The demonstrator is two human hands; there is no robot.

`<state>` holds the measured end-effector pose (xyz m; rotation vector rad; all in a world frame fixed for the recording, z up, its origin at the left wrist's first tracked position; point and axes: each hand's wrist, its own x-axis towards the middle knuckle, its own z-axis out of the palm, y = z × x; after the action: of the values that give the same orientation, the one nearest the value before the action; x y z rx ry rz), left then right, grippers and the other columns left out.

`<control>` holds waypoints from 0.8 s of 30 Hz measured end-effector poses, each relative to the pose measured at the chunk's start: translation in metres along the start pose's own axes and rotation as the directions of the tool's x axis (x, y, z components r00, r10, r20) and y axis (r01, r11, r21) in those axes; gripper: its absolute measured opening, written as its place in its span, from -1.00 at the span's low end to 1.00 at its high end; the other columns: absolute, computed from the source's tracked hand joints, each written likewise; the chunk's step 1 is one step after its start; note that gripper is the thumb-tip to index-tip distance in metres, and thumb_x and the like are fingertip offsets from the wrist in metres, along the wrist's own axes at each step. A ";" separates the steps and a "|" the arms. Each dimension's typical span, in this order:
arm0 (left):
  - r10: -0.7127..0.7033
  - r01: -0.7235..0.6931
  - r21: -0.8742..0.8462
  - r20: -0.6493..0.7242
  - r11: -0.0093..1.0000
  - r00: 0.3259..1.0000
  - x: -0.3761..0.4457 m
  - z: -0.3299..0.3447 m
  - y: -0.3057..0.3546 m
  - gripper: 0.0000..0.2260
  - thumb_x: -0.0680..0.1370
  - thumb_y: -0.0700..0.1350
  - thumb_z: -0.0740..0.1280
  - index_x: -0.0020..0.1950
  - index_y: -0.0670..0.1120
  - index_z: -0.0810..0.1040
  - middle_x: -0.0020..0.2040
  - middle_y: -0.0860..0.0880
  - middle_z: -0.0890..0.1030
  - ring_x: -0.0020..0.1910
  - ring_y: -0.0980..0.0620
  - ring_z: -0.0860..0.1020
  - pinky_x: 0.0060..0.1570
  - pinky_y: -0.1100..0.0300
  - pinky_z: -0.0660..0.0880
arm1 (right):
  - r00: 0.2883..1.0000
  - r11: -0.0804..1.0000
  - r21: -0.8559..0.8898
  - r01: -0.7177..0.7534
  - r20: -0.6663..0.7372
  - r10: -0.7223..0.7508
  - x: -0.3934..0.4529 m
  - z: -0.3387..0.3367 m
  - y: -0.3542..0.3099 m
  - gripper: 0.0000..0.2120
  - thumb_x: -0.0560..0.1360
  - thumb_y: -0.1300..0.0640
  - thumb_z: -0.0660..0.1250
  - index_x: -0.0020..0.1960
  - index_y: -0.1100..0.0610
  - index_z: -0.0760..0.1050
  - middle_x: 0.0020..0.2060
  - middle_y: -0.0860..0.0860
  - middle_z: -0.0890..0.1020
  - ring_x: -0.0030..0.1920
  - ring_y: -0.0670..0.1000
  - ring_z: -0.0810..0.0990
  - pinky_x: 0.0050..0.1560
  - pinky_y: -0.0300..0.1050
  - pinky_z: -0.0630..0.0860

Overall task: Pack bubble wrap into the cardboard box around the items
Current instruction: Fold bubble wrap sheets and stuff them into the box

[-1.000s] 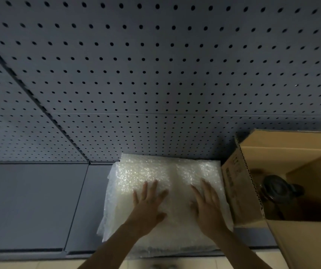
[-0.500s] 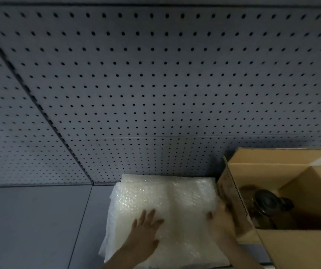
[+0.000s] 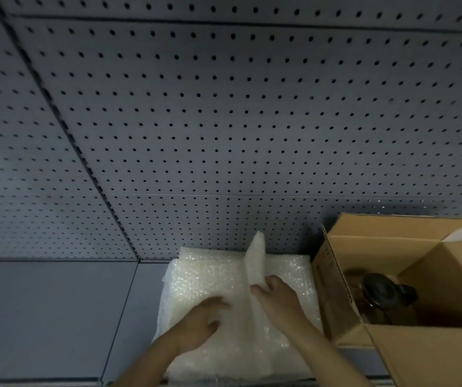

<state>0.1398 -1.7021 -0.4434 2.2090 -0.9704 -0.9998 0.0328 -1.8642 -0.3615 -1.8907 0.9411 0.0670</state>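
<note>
Here, right fingers (image 3: 257, 289): curled, an upturned sheet edge is pinched between thumb and fingers.
Right hand (image 3: 278, 298): placed over the right half of the bubble wrap pile, a sheet (image 3: 255, 261) is held lifted; its corner stands up against the pegboard.
Left fingers (image 3: 217, 304): bent down onto the wrap just left of the lifted sheet; whether wrap is gripped or only pressed cannot be told.
Left hand (image 3: 204, 317): laid on the pile near its middle, forearm entering from the bottom edge.
Bubble wrap pile (image 3: 196, 277): white, stacked flat on the shelf, back edge against the pegboard, right edge just beside the box; outside the box.
Cardboard box (image 3: 335, 289): open, flaps up, set on the shelf at the right, touching or nearly touching the pile.
Item in box (image 3: 383, 291): a dark round-lidded thing is seen inside, low at the left side; detail is too dim to tell.
Shelf (image 3: 51, 317): grey, flat, a seam is seen left of the pile.
Pegboard (image 3: 224, 121): grey, perforated, fills the background.
</note>
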 end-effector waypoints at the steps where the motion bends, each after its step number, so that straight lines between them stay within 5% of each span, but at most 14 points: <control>1: -0.013 0.010 -0.086 -0.038 0.996 0.999 -0.003 -0.003 -0.003 -0.59 0.59 -0.23 0.24 0.12 0.33 0.35 0.38 0.14 0.33 0.42 0.15 0.26 0.31 0.47 0.15 | 1.000 0.999 0.035 0.016 0.010 -0.016 -0.002 0.007 -0.008 -0.63 0.49 -0.05 0.27 0.23 0.11 0.43 -0.02 -0.06 0.56 -0.12 -0.13 0.54 -0.28 -0.27 0.38; 4: -0.036 0.024 -0.213 -0.052 0.977 0.998 -0.005 -0.004 -0.018 -0.57 0.56 -0.29 0.23 0.11 0.30 0.47 0.30 0.14 0.46 0.31 0.19 0.40 0.19 0.57 0.25 | 0.996 0.997 0.054 0.056 0.065 -0.059 -0.005 0.033 -0.028 -0.59 0.49 -0.09 0.28 0.26 0.05 0.36 0.04 -0.08 0.48 -0.10 -0.14 0.51 -0.24 -0.32 0.41; 8: -0.122 0.024 -0.460 -0.185 0.887 0.975 -0.007 -0.008 -0.035 -0.56 0.54 -0.37 0.16 -0.05 0.13 0.67 0.00 0.03 0.65 0.05 0.05 0.57 0.15 0.18 0.50 | 0.984 0.995 -0.066 0.080 0.166 -0.068 0.001 0.069 -0.037 -0.46 0.45 -0.18 0.27 0.33 0.06 0.33 0.19 -0.03 0.47 0.04 -0.06 0.54 -0.01 -0.18 0.52; 11: -0.317 0.009 -0.676 -0.334 0.736 0.888 -0.018 -0.025 -0.034 -0.70 0.59 -0.39 0.10 0.01 -0.14 0.59 -0.05 -0.11 0.63 -0.04 -0.11 0.58 -0.10 0.25 0.52 | 0.978 0.971 -0.208 0.118 0.196 -0.077 0.009 0.087 -0.031 -0.45 0.46 -0.18 0.23 0.36 0.07 0.33 0.27 0.01 0.46 0.19 0.01 0.49 0.13 -0.13 0.47; 13: -0.396 -0.015 -0.753 -0.362 0.657 0.844 -0.026 -0.034 -0.037 -0.80 0.65 -0.25 0.10 0.07 -0.15 0.52 -0.01 -0.14 0.60 -0.06 -0.05 0.58 -0.09 0.22 0.50 | 0.975 0.921 -0.349 0.171 0.197 -0.107 0.012 0.095 -0.024 -0.46 0.49 -0.17 0.19 0.38 0.06 0.32 0.29 0.02 0.46 0.26 0.06 0.43 0.20 -0.10 0.43; 15: -0.386 -0.030 -0.724 -0.402 0.690 0.830 -0.036 -0.039 -0.041 -0.83 0.66 -0.16 0.11 0.13 -0.11 0.47 0.01 -0.08 0.60 -0.07 0.02 0.58 -0.12 0.27 0.50 | 0.965 0.827 -0.503 0.250 0.204 -0.168 0.014 0.101 -0.017 -0.49 0.51 -0.15 0.16 0.39 0.05 0.32 0.32 0.01 0.44 0.29 0.10 0.38 0.25 -0.07 0.39; 17: -0.296 -0.014 -0.512 -0.517 0.859 0.803 -0.043 -0.043 -0.045 -0.82 0.64 -0.16 0.18 0.22 -0.06 0.43 0.06 0.01 0.58 0.01 0.03 0.57 -0.03 0.28 0.50 | 0.947 0.728 -0.606 0.320 0.231 -0.224 0.016 0.106 -0.009 -0.51 0.52 -0.12 0.15 0.39 0.04 0.31 0.35 0.00 0.39 0.31 0.11 0.32 0.30 -0.05 0.33; 19: -0.083 -0.011 -0.156 -0.585 0.988 0.807 -0.041 -0.040 -0.049 -0.69 0.61 -0.14 0.22 0.36 -0.02 0.37 0.30 0.08 0.43 0.28 0.07 0.43 0.28 0.20 0.39 | 0.929 0.647 -0.667 0.369 0.272 -0.250 0.018 0.110 -0.001 -0.51 0.51 -0.09 0.14 0.41 0.01 0.28 0.39 -0.03 0.31 0.34 0.10 0.26 0.34 -0.03 0.26; 21: 0.127 -0.017 0.204 -0.538 0.979 0.833 -0.034 -0.034 -0.047 -0.62 0.61 -0.07 0.19 0.44 0.02 0.31 0.44 0.11 0.26 0.44 0.10 0.22 0.45 0.17 0.18 | 0.898 0.551 -0.711 0.436 0.311 -0.310 0.018 0.114 0.012 -0.53 0.48 -0.05 0.18 0.37 0.00 0.36 0.39 -0.03 0.29 0.35 0.13 0.28 0.34 0.00 0.21; 24: 0.280 -0.033 0.568 -0.353 0.822 0.893 -0.021 -0.023 -0.036 -0.56 0.60 -0.04 0.11 0.50 0.01 0.24 0.55 0.01 0.15 0.54 -0.04 0.05 0.50 0.04 0.07 | 0.867 0.445 -0.761 0.472 0.309 -0.391 0.016 0.120 0.026 -0.58 0.18 -0.09 0.46 0.02 -0.03 0.65 0.16 -0.02 0.56 0.13 0.11 0.52 0.19 -0.01 0.30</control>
<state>0.1623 -1.6599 -0.4463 2.5838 -1.3196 -0.1258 0.0682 -1.7844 -0.4497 -2.9447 0.2889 0.3330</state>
